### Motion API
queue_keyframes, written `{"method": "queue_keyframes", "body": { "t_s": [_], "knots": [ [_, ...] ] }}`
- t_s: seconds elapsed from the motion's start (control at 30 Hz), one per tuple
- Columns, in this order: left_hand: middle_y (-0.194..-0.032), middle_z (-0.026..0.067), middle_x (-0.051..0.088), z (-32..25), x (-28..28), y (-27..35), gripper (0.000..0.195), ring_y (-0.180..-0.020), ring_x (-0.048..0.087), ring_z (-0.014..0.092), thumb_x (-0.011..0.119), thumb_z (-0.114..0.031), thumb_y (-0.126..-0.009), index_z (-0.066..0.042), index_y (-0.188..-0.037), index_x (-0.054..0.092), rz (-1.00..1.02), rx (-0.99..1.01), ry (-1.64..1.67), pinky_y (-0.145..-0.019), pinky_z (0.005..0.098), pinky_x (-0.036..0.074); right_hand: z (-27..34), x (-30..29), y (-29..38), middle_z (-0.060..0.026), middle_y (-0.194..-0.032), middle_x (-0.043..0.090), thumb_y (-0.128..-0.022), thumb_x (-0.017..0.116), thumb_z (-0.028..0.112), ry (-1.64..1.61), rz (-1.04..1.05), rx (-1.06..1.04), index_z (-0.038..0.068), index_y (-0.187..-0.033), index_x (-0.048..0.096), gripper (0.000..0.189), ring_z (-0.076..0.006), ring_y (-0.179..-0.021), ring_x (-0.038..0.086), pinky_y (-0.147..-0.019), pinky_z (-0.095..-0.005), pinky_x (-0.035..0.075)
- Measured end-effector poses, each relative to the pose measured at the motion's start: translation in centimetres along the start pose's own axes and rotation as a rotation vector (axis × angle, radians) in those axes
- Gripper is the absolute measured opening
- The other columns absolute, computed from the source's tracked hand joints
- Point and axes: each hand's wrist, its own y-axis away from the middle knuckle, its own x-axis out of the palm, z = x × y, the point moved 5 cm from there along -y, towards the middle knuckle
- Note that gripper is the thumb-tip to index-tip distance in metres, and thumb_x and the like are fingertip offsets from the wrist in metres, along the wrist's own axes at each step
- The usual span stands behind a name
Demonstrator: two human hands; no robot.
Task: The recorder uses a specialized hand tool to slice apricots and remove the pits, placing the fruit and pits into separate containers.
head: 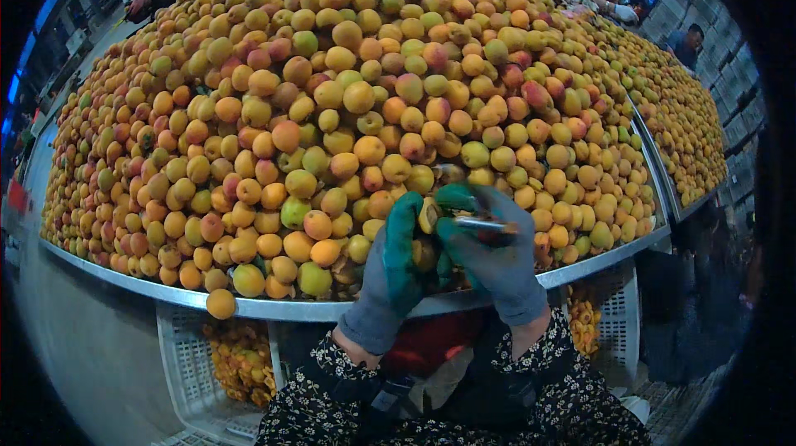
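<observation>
My left hand [398,259], in a grey and green coated work glove, is closed around a cut apricot [428,216] whose cut face shows. Close beside it on the right, my right hand [491,241], gloved alike, grips a small metal tool [485,224] with a slim, shiny shaft; its exact kind cannot be told. Both hands are over the near edge of a great heap of whole apricots [348,98], orange, yellow, greenish and some blushed red. Something dark and round sits low between the hands, partly hidden by the fingers.
The metal table rim [298,310] curves before me, with one apricot [221,303] on it. Below stand white plastic crates [186,359] of apricot pieces [242,362]. A second apricot heap [678,116] lies at right. Several people are around the heaps; stacked crates [721,42] stand behind.
</observation>
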Motion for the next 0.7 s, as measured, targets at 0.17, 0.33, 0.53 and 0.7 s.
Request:
{"method": "queue_keyframes", "body": {
  "t_s": [0.17, 0.33, 0.53, 0.7],
  "knots": [
    [-0.098, 0.0048, 0.061, 3.3, 2.4, 1.3, 0.029, -0.08, 0.059, 0.015, 0.046, -0.02, -0.096, 0.002, -0.112, 0.057, 0.088, -0.654, 0.87, -0.071, 0.0262, 0.049, 0.8, 0.7, -0.3, -0.0094, -0.084, 0.062, -0.073, 0.071, 0.011, 0.153, 0.151, -0.049, 0.002, -0.098, 0.064, 0.028, -0.0181, -0.073, 0.062, -0.065, -0.0297, 0.049],
    [-0.084, 0.0073, 0.064, 1.1, 1.5, 0.5, 0.03, -0.073, 0.061, 0.017, 0.045, -0.022, -0.097, 0.001, -0.108, 0.06, 0.051, -0.466, 0.585, -0.069, 0.0303, 0.049, 0.8, 0.3, -0.7, -0.0089, -0.084, 0.062, -0.071, 0.071, 0.011, 0.143, 0.231, -0.066, 0.002, -0.099, 0.063, 0.031, -0.0189, -0.074, 0.063, -0.066, -0.0307, 0.05],
    [-0.083, 0.0084, 0.062, 0.4, 1.3, 0.9, 0.03, -0.071, 0.059, 0.02, 0.041, -0.022, -0.096, 0.001, -0.107, 0.058, 0.122, -0.238, 0.161, -0.066, 0.0328, 0.047, 0.8, 0.7, -0.6, -0.0099, -0.084, 0.063, -0.069, 0.071, 0.011, 0.391, 0.246, -0.224, 0.002, -0.1, 0.062, 0.034, -0.0198, -0.075, 0.064, -0.067, -0.032, 0.05],
    [-0.084, 0.0076, 0.062, 0.2, -0.2, 0.7, 0.029, -0.072, 0.06, 0.016, 0.043, -0.021, -0.096, 0.002, -0.104, 0.061, -0.037, -0.115, 0.073, -0.064, 0.0313, 0.048, -1.7, 0.0, -0.5, -0.0043, -0.086, 0.064, -0.07, 0.072, 0.008, -0.025, -0.025, 0.02, 0.003, -0.098, 0.064, 0.03, -0.0131, -0.079, 0.062, -0.068, -0.0281, 0.05]
  ]
}}
